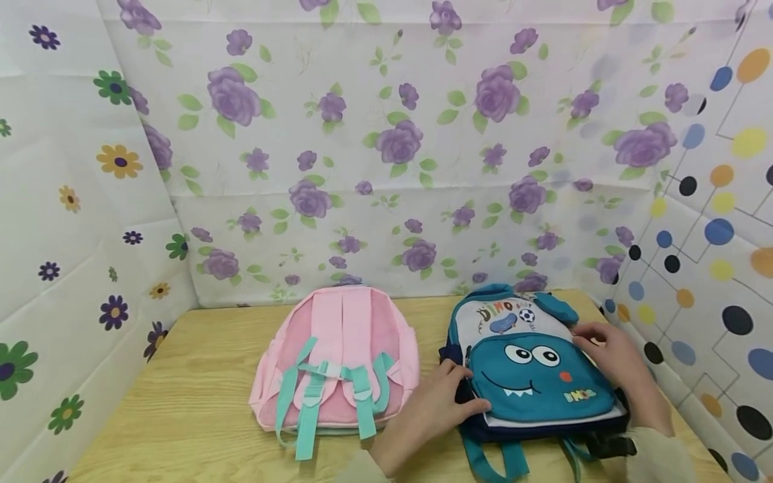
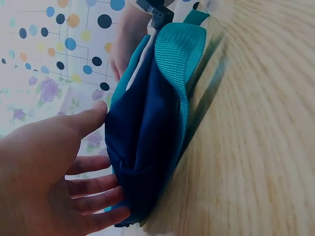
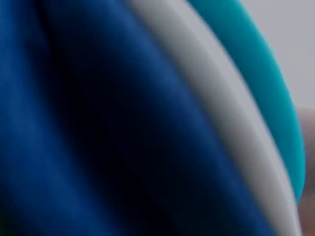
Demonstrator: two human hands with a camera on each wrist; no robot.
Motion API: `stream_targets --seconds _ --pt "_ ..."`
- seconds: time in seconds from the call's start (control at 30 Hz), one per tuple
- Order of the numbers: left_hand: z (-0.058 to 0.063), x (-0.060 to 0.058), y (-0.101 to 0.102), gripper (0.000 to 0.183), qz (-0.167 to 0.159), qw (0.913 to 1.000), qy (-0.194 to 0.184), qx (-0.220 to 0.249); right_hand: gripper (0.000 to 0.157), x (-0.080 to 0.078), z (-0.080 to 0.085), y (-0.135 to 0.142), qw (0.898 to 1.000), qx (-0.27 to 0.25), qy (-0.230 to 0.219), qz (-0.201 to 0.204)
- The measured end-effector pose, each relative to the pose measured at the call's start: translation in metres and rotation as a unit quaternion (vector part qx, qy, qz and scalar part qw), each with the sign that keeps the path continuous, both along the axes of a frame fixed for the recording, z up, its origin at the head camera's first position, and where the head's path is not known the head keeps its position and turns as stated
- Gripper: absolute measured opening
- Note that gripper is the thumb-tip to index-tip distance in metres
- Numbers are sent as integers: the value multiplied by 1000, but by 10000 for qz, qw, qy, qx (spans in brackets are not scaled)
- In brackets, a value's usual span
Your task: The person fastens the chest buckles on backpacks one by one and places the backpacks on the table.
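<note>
A teal, white and navy dinosaur backpack (image 1: 537, 376) lies front up at the right of the table, its top toward the back wall. My left hand (image 1: 437, 399) touches its left side, thumb near the front pocket's edge. In the left wrist view, the fingers of that hand (image 2: 54, 167) spread loosely against the navy side panel (image 2: 142, 123). My right hand (image 1: 616, 352) rests at the bag's upper right edge, fingers lightly bent. Up close, the right wrist view has the blurred navy side (image 3: 123, 123) and white piping, with most of that hand out of frame.
A pink backpack (image 1: 344, 322) with mint straps lies straps up, left of the dinosaur bag. Teal straps (image 1: 492, 463) hang toward the near table edge. The wooden table (image 1: 199, 382) meets a flower-print cloth wall (image 1: 338, 154) behind and a dotted cloth (image 1: 694, 282) at right.
</note>
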State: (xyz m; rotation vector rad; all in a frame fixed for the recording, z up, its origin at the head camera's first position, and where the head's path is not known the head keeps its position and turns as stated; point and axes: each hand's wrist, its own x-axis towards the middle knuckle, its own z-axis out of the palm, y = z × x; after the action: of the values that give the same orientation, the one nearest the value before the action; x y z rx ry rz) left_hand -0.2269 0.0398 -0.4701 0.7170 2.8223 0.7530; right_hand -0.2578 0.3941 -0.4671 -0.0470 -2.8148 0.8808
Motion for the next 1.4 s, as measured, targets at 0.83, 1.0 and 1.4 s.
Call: stream_targets --seconds 0.83,1.0,1.4 --pt "-9 2 6 53 138 9995 -280 100 76 4 -10 30 9915 -786 -1032 122" --pt "-7 2 5 51 91 9996 -245 106 78 9 7 28 9912 -897 -960 166" --pt "-6 5 8 77 -29 9996 -286 -18 73 15 28 24 9872 -1430 -691 168"
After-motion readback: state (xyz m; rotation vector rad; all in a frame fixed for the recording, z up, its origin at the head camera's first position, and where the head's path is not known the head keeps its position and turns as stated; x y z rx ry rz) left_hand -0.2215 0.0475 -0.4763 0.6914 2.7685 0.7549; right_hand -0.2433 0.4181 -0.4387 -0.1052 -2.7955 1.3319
